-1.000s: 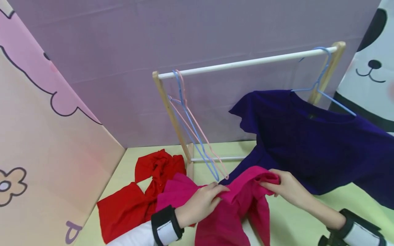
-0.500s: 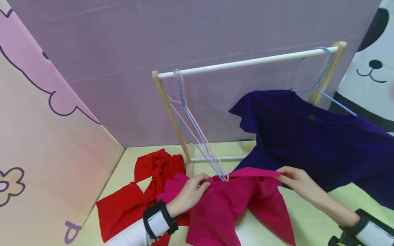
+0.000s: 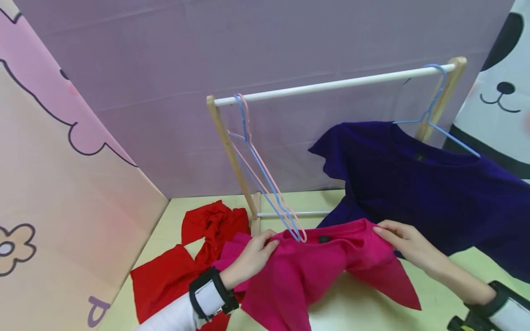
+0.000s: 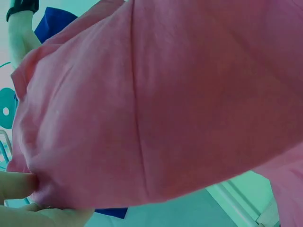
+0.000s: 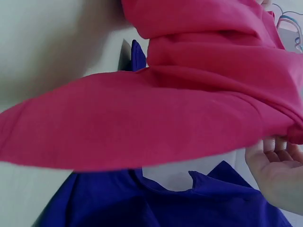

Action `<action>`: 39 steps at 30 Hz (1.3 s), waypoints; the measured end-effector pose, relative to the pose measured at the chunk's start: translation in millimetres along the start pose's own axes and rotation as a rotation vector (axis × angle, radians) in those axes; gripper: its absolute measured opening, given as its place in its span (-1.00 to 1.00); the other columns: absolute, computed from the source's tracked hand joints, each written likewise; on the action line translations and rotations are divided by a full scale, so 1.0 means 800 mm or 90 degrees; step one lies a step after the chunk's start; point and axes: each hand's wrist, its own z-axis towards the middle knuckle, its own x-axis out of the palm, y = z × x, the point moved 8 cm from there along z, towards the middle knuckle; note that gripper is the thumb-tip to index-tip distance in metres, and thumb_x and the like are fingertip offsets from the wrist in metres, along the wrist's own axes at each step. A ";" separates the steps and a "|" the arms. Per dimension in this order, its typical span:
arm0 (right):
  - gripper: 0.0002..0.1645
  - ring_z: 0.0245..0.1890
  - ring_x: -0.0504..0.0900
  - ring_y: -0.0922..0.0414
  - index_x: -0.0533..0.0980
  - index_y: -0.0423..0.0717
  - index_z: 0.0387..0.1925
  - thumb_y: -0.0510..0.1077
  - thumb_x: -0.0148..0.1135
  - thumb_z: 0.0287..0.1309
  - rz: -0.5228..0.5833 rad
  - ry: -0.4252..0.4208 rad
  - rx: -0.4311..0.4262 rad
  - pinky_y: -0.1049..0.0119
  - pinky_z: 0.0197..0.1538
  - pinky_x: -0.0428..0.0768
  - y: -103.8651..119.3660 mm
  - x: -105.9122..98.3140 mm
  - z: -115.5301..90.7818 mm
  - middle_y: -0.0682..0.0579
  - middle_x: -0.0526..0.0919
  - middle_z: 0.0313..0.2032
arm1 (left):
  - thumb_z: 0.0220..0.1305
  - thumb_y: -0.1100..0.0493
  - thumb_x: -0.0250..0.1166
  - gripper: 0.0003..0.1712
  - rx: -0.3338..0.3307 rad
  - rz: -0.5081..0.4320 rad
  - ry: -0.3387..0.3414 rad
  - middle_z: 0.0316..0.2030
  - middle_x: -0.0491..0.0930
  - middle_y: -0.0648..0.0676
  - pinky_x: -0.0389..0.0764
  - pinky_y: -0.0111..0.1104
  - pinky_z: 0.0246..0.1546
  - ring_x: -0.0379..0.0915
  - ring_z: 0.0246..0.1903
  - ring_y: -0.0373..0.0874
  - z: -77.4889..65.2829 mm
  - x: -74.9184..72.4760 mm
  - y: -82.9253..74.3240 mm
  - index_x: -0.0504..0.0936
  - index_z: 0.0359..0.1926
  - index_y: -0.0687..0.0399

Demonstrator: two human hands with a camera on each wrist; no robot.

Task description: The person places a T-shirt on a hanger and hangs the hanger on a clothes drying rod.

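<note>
A bright pink T-shirt [image 3: 306, 266] is stretched between both hands, its neckline with a dark label facing up in the head view. My left hand [image 3: 253, 257] pinches it at one shoulder, and my right hand [image 3: 407, 241] pinches the other shoulder. The shirt fabric [image 4: 161, 104] fills most of the left wrist view, with left fingers [image 4: 19, 187] at the lower left. In the right wrist view a sleeve [image 5: 142, 123] droops across the middle. Blue and pink hangers [image 3: 269, 184] hang just behind the shirt's neckline; I cannot tell if they touch it.
A wooden rack with a white rail [image 3: 331, 86] stands at the back. Its right end carries a navy T-shirt [image 3: 406, 193] on a blue hanger [image 3: 434, 103]. Crumpled red clothing [image 3: 178, 271] lies on the pale yellow table [image 3: 157, 239] at left.
The pink shirt has gone from bunched to spread out, its neckline now showing. My left hand has moved left and my right hand right, both keeping hold. The hangers' lower ends shifted slightly.
</note>
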 end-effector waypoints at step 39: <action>-0.68 -0.25 0.55 0.11 0.43 -0.31 -0.05 -0.23 0.03 0.18 -0.082 0.099 -0.128 0.38 -0.24 0.50 0.047 0.055 0.029 -0.11 0.57 -0.20 | 0.23 0.12 0.12 -0.83 0.018 0.035 -0.002 -0.60 0.35 -0.09 0.31 -0.49 -0.52 0.24 -0.59 -0.31 -0.006 0.006 -0.010 0.54 -0.30 0.11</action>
